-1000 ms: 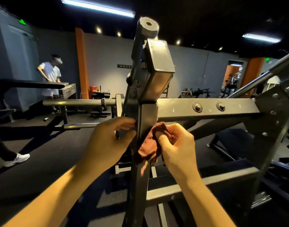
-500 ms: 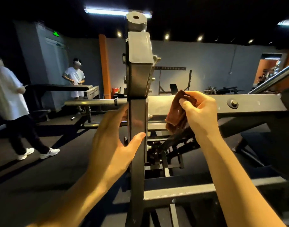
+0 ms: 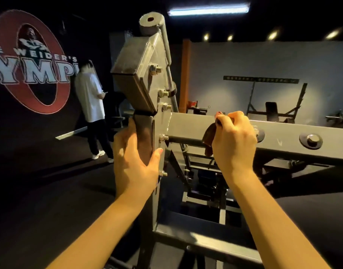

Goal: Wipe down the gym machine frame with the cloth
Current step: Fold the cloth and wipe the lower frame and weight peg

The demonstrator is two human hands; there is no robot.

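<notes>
Dim gym hall, with a wall logo (image 3: 30, 63) at 10 o'clock and one bystander (image 3: 91, 98) beside it, backs the gym machine frame (image 3: 196, 235). Within the last second the cloth (image 3: 208, 137) has left the upright post (image 3: 142, 133) for the horizontal beam (image 3: 188, 124) at centre, so I judge the post wiped and the beam toward 3 o'clock still to do. The right hand (image 3: 234, 140) pinches the bunched cloth against the beam while the left hand (image 3: 135, 164) stays wrapped round the post; I count one cloth, two hands, five hex bolts (image 3: 163, 93) on the joint plate and two washered bolts (image 3: 311, 140), one half hidden.
</notes>
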